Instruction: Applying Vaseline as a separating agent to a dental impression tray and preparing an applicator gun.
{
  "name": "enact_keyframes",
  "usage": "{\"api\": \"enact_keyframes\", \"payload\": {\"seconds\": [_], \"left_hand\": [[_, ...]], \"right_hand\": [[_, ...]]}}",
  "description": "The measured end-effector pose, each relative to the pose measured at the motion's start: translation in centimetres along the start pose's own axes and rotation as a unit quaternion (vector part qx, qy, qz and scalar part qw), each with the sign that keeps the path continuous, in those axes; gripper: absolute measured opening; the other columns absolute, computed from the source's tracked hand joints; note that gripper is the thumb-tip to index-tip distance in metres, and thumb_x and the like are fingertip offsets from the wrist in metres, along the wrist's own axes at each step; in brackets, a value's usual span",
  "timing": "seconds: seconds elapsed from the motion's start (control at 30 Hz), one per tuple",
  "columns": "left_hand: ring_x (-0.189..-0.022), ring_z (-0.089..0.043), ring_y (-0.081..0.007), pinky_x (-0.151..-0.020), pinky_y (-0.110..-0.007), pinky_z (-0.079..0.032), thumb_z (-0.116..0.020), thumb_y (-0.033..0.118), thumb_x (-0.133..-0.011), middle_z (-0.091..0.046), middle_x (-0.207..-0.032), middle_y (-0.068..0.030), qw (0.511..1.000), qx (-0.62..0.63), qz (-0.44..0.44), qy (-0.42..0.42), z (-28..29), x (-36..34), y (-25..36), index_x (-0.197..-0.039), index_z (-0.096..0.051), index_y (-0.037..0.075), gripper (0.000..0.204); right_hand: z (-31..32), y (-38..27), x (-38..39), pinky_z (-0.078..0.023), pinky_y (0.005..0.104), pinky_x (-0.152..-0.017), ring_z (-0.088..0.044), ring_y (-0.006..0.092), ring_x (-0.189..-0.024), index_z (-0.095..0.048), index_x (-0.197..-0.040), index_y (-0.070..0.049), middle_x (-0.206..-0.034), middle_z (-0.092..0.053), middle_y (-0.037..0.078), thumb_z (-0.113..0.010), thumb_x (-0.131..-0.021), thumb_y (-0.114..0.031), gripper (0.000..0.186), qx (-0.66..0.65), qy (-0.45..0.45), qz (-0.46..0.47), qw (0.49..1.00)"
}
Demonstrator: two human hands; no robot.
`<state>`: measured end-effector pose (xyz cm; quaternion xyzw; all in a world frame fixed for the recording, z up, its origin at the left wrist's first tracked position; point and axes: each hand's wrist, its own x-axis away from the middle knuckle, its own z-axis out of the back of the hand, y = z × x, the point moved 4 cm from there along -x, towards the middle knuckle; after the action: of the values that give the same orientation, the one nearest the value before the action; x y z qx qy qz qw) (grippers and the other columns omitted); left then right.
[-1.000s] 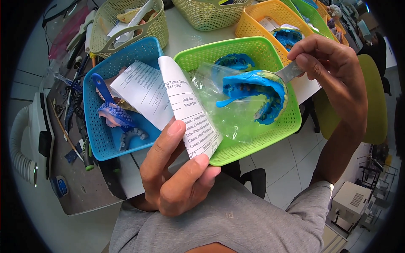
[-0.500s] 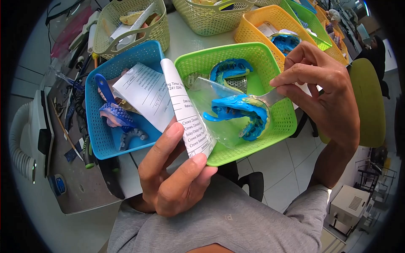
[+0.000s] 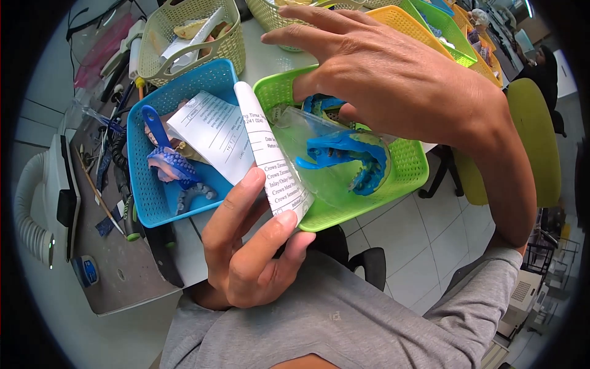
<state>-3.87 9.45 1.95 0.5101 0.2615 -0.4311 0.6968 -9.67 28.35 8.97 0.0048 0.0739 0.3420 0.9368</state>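
- Left hand (image 3: 252,255) pinches a curled printed sheet (image 3: 273,163) between fingers and thumb; whether it also grips the green basket (image 3: 410,166) is hard to tell;
- Right hand (image 3: 399,86) is spread, back upward, over that basket;
- Blue dental impression (image 3: 353,150) lies in the basket, on the near side of the right hand, beside a clear bag (image 3: 295,132);
- Second blue impression (image 3: 319,106) is partly hidden beneath the right hand;
- Blue basket (image 3: 138,178) stands left of the left hand, holding a purple impression (image 3: 172,166).
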Motion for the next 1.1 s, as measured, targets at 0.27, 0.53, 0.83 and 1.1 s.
{"api": "enact_keyframes", "payload": {"seconds": [0.27,0.53,0.83,1.1], "left_hand": [[-0.108,-0.058,-0.0416,-0.079,-0.039,-0.06,-0.07,0.009,-0.083,-0.047,-0.123,-0.0314,1.0,0.007,0.002,-0.002,0.3,-0.1,-0.1,-0.108,-0.057,-0.002,0.031],[-0.109,-0.058,-0.0392,-0.08,-0.038,-0.06,-0.071,0.008,-0.082,-0.047,-0.124,-0.0301,1.0,0.01,0.003,-0.012,0.5,-0.3,-0.1,-0.109,-0.058,-0.002,0.032],[-0.11,-0.059,-0.038,-0.08,-0.037,-0.06,-0.071,0.008,-0.081,-0.047,-0.125,-0.0294,1.0,0.009,0.005,-0.01,0.4,-0.3,0.0,-0.109,-0.058,-0.001,0.032],[-0.11,-0.059,-0.0379,-0.081,-0.037,-0.059,-0.072,0.007,-0.08,-0.047,-0.125,-0.0289,1.0,0.003,0.013,-0.021,0.4,-0.4,0.1,-0.109,-0.057,0.0,0.033]], "right_hand": [[-0.7,-0.4,-0.1,-0.044,0.0381,-0.098,-0.056,0.0296,-0.111,-0.066,-0.091,-0.001,-0.116,-0.059,0.014,-0.064,-0.073,-0.001,0.018,0.086,0.116,0.048,0.988],[1.1,-0.5,1.2,-0.049,0.0371,-0.086,-0.06,0.0264,-0.102,-0.06,-0.096,-0.006,-0.105,-0.063,0.007,-0.071,-0.069,-0.002,0.029,0.029,0.073,-0.069,0.994],[1.8,1.1,2.4,-0.052,0.0296,-0.075,-0.065,0.0179,-0.085,-0.06,-0.104,-0.005,-0.093,-0.067,0.007,-0.071,-0.072,-0.005,0.034,-0.07,0.153,-0.153,0.974],[1.3,1.8,3.4,-0.05,0.0228,-0.069,-0.056,0.0091,-0.08,-0.053,-0.122,-0.009,-0.085,-0.056,0.001,-0.071,-0.073,-0.008,0.052,-0.213,0.165,-0.25,0.93]]}}
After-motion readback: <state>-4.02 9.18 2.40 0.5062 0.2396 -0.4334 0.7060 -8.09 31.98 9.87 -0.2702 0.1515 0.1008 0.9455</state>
